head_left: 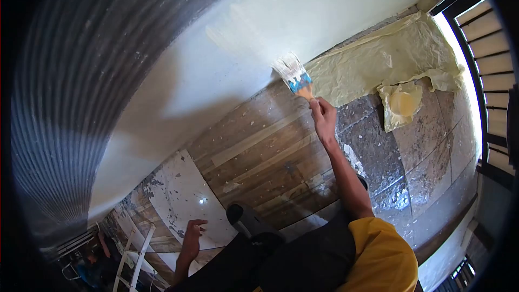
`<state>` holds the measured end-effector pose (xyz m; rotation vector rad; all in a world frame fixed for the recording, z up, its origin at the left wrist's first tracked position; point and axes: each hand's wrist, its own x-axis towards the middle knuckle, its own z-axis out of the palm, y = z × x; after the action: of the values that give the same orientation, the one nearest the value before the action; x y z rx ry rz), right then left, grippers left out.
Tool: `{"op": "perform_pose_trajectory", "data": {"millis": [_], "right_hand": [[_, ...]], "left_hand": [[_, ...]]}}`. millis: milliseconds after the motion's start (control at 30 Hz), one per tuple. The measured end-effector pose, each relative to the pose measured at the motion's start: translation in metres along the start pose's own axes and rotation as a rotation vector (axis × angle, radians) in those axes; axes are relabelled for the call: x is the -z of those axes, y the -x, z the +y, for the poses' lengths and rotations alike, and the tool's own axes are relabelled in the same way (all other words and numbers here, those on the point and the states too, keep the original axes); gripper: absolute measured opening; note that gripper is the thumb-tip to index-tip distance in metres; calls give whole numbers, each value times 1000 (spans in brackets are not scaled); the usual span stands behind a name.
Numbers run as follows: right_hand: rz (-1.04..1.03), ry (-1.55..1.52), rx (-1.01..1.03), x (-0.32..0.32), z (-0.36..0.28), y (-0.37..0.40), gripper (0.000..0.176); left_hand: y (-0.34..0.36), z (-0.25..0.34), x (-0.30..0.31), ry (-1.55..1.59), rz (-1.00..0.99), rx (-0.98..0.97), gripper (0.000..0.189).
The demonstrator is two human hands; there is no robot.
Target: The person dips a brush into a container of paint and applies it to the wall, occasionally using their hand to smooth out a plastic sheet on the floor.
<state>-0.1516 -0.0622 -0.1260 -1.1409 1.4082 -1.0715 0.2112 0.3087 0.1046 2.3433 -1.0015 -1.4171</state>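
Note:
My right hand (324,120) grips the wooden handle of a wide paintbrush (300,82). The brush has a blue band smeared with white paint, and its pale bristles are at the lower part of the white wall (216,54); whether they press on it is hard to tell. A streaky, cream-toned patch shows on the wall near the bristles. My left hand (192,236) hangs low on the left beside my leg, holding nothing, its fingers apart. Right of the brush, a round container of cream paint (401,104) sits on crumpled yellowish plastic.
A yellowish plastic sheet (373,65) lies along the wall's foot. Paint-spattered wood-look flooring (265,146) and a white board (186,197) are below me. A ribbed dark surface (81,92) curves at left. A white ladder (138,257) and a person (100,262) are lower left; a barred opening (489,75) is at right.

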Motion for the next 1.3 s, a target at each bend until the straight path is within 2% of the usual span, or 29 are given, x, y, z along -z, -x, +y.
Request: {"op": "perform_pose_trajectory", "data": {"millis": [100,133,167,267,433,667,1000,1300], "right_hand": [[9,-114,14,13,-26,9,33],[1,-160,53,16,-49,10,33],[-6,-205,88,19,-72,13,34],[3,-233,176,19,-124,1,34],[6,-347,257,10,-157,-16,31],[-10,-432,190,-2,-167,-24,31],[-68,-339,223,-14,-176,-14,29],[6,-217,161,-10,-126,-23,30]], "left_hand": [[-10,2,24,-75,63,13,46],[-13,0,31,-51,67,108,46],[-15,3,31,-54,75,112,46],[-22,18,31,-82,46,0,49],[-22,13,13,-6,-36,6,50],[-14,-2,9,26,-52,75,52],[-12,-3,7,51,-54,73,53],[-14,-8,7,65,-62,73,53]]}}
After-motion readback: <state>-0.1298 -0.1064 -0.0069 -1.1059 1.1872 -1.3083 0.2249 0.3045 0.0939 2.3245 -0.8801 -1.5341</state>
